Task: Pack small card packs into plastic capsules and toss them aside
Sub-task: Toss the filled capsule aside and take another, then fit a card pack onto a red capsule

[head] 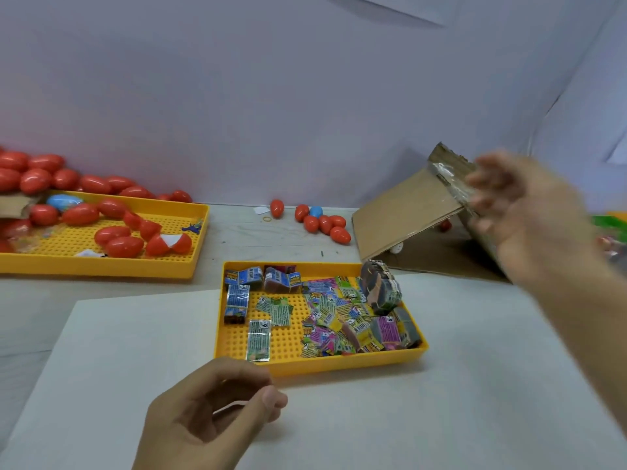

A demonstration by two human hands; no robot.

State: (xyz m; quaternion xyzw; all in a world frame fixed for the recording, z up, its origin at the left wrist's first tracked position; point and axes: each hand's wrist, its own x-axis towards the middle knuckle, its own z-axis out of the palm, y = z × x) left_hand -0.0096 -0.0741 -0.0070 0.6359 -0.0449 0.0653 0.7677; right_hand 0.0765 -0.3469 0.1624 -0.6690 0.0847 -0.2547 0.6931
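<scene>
**Both hands empty, packs in tray, capsules at left and back**

Left hand [210, 412] low and near, over a white sheet [441, 385] on the table; fingers loosely curled, thumb close to the fingertips, nothing held. Right hand [522, 218] raised at right, motion-blurred, fingers spread and relaxed, nothing seen in it. It overlaps the taped top edge of a brown cardboard ramp [403, 215], a flat sheet tilted up; contact cannot be told.

Card packs [339, 320]: small glossy foil rectangles, blue, green, pink and yellow print, heaped in a yellow plastic tray [288, 362] with a perforated grid floor, just beyond the left hand. A thick bundle of packs [380, 290] stands tilted at the tray's far right corner.

Capsules [112, 232]: smooth shiny red egg shapes, one blue, in a second yellow grid tray [190, 252] at far left, more piled behind it. One opened capsule [169, 244] lies there in two halves. A loose cluster of capsules [322, 222], red with one blue, lies on the table beside the ramp. One red capsule shows under the ramp.
</scene>
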